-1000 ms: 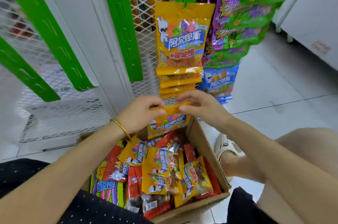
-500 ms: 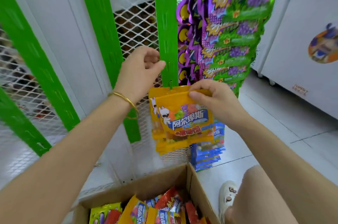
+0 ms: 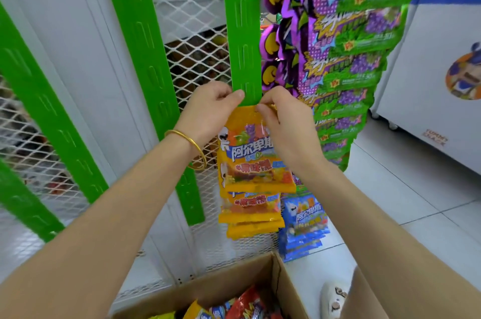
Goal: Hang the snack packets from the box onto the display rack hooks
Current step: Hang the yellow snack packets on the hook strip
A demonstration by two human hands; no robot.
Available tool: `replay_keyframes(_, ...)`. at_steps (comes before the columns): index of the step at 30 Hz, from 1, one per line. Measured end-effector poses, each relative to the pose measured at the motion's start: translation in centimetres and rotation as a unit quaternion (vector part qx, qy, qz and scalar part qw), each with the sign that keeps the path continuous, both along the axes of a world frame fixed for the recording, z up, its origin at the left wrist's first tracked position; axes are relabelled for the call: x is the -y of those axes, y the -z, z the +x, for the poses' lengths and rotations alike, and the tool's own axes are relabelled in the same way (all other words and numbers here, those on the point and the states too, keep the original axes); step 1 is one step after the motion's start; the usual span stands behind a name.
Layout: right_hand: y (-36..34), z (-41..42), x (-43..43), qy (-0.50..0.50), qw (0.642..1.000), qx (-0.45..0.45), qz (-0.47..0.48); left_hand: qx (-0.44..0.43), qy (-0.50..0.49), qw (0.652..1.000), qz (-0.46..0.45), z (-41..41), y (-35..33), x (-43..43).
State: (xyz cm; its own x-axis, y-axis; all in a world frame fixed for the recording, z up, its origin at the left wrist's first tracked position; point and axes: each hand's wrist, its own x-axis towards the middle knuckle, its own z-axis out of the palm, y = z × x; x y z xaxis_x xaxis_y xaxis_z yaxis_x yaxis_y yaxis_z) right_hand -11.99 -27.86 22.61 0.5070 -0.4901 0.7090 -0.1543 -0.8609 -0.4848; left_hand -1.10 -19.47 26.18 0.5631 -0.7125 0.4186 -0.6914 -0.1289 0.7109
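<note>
A yellow snack packet hangs against the green display strip, its top edge at the strip's lower part. My right hand pinches the packet's top right corner. My left hand grips the green strip beside the packet's top left, thumb pressed on the strip. Under this packet hang more yellow packets, overlapping downward. The cardboard box sits at the bottom with several red, yellow and blue packets inside. The hook itself is hidden by my fingers.
Purple and green packets fill the strip to the right, with blue packets below them. Bare green strips hang on the white wire mesh to the left. A white freezer stands at right. My shoe is beside the box.
Both hands came up from the box with the yellow packet. It now lies flat on the green strip, and my left hand has closed on the strip beside it.
</note>
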Motion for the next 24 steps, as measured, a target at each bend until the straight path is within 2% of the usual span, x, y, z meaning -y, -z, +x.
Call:
replay_keyframes(10, 0.2, 0.3, -0.5, 0.015, 0.999, -0.045, -0.026, 0.011, -0.005, 0.999, 0.05, -0.1, -0.4, -0.1)
replay_keyframes(17, 2.4, -0.1, -0.2, -0.004, 0.997, -0.083, 0.006, 0.019, -0.002, 0.999, 0.027, -0.2, 0.2, -0.8)
replay_keyframes(24, 2.9, -0.7, -0.7, 0.025, 0.995, -0.087, -0.039, 0.005, 0.006, 1.0, -0.021, -0.6, 2.3, -2.2)
